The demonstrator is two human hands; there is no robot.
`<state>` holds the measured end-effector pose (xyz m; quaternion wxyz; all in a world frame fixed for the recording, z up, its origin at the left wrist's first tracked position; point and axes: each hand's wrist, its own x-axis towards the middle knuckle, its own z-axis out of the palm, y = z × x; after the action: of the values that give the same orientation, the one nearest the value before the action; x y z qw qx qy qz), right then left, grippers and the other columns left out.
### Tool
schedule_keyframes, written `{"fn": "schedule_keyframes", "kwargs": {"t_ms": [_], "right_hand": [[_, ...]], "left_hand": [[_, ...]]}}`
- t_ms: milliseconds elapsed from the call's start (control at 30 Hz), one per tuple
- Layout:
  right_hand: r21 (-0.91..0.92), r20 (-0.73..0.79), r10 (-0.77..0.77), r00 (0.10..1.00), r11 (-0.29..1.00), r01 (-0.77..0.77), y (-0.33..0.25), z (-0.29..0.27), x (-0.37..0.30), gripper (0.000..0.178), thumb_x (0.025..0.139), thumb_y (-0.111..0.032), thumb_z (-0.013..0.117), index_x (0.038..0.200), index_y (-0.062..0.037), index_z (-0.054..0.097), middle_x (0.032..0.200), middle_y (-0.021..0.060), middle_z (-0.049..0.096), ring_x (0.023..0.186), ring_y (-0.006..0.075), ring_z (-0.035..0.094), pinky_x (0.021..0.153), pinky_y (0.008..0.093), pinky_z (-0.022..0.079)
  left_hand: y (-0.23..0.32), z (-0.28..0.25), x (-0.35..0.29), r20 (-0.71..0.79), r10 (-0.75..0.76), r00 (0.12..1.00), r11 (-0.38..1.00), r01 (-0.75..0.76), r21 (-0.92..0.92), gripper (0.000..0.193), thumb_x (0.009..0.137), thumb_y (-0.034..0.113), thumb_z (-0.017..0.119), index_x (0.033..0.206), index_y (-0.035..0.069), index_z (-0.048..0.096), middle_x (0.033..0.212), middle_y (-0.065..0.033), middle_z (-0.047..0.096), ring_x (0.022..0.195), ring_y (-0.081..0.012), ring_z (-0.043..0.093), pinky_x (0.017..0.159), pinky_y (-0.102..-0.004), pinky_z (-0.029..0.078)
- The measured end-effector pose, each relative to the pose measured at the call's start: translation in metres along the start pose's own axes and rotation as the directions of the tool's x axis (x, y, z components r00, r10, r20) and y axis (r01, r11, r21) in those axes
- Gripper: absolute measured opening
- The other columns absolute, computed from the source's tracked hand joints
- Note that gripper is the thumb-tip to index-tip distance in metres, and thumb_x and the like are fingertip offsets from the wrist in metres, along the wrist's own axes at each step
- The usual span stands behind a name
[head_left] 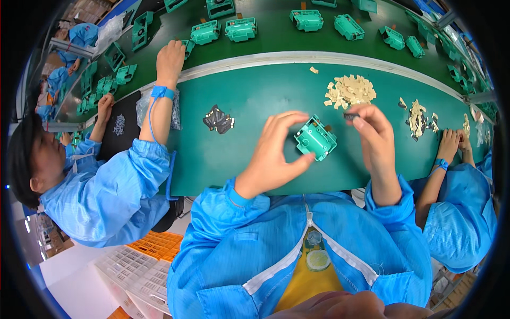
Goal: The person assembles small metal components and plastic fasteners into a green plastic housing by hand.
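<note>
My left hand point(277, 154) curves round a green plastic housing point(315, 139), thumb along its near edge and fingers at its far left corner. The housing rests on the green table with its hollow side up; a small brown tab sticks out at its right. To the right of it, my right hand point(373, 133) pinches a small dark flat piece point(350, 116) between thumb and fingertips, raised above the table and apart from the housing. Just beyond that hand lies a heap of cream-coloured small pieces point(350, 91).
A pile of black strips point(218, 119) lies left on the table point(255, 95). Past a pale rail point(297, 57), a green belt carries several green housings point(240, 29). One co-worker's arm point(166, 87) reaches over at left; another's hands point(450, 143) work at right beside mixed scraps point(417, 119).
</note>
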<state>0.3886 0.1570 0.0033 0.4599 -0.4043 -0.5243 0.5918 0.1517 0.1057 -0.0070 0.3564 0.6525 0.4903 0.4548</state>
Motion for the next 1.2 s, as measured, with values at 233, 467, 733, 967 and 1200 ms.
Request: {"fn": "schedule_keyframes", "kwargs": {"t_ms": [233, 467, 733, 967, 1200], "right_hand": [[0.46, -0.057, 0.248, 0.967, 0.866, -0.195, 0.046, -0.006, -0.047, 0.01, 0.092, -0.007, 0.064, 0.087, -0.0056, 0.056, 0.096, 0.0064, 0.059, 0.09, 0.0148, 0.055, 0.084, 0.0294, 0.043], [0.4, 0.013, 0.285, 0.958, 0.877, -0.266, 0.051, -0.006, -0.037, 0.013, 0.092, -0.005, 0.064, 0.085, -0.007, 0.053, 0.088, 0.0047, 0.058, 0.08, 0.0135, 0.054, 0.077, 0.0272, 0.043], [0.392, 0.076, 0.299, 0.951, 0.868, -0.304, 0.026, 0.004, -0.04, 0.014, 0.091, -0.003, 0.064, 0.084, -0.0067, 0.053, 0.087, 0.0043, 0.058, 0.08, 0.0124, 0.054, 0.075, 0.0255, 0.042], [0.344, 0.072, 0.334, 0.94, 0.876, -0.337, 0.011, 0.009, -0.048, 0.015, 0.09, -0.002, 0.064, 0.083, -0.0067, 0.051, 0.085, 0.0039, 0.058, 0.077, 0.0122, 0.054, 0.074, 0.0257, 0.043], [0.324, 0.097, 0.315, 0.944, 0.887, -0.329, 0.034, 0.006, -0.024, 0.017, 0.089, 0.001, 0.065, 0.083, -0.0065, 0.051, 0.085, 0.0046, 0.059, 0.078, 0.0114, 0.055, 0.073, 0.0249, 0.044]], "left_hand": [[-0.01, 0.015, 0.011, 0.418, 0.066, 0.906, 0.955, -0.179, 0.237, 0.085, 0.073, 0.012, 0.082, 0.146, 0.002, 0.04, 0.153, -0.02, 0.04, 0.138, -0.042, 0.04, 0.116, -0.0461, 0.035], [0.004, 0.018, 0.005, 0.202, 0.02, 0.979, 0.791, -0.139, 0.595, 0.073, 0.069, 0.02, 0.087, 0.132, -0.001, 0.055, 0.124, -0.0187, 0.053, 0.113, -0.0381, 0.052, 0.096, -0.0448, 0.046], [0.037, 0.001, -0.004, 0.148, -0.029, 0.988, 0.784, -0.07, 0.617, 0.084, 0.067, 0.023, 0.088, 0.135, -0.006, 0.049, 0.126, -0.0212, 0.052, 0.113, -0.0387, 0.052, 0.097, -0.0453, 0.045], [0.044, 0.001, -0.002, 0.178, 0.025, 0.984, 0.881, -0.106, 0.462, 0.102, 0.067, 0.023, 0.09, 0.146, -0.007, 0.034, 0.135, -0.0228, 0.051, 0.119, -0.0399, 0.051, 0.104, -0.0463, 0.042], [0.004, 0.01, 0.009, 0.235, -0.115, 0.965, 0.924, 0.017, 0.383, 0.099, 0.07, 0.018, 0.087, 0.148, -0.005, 0.031, 0.135, -0.0211, 0.051, 0.119, -0.0392, 0.051, 0.106, -0.0475, 0.041]]}}
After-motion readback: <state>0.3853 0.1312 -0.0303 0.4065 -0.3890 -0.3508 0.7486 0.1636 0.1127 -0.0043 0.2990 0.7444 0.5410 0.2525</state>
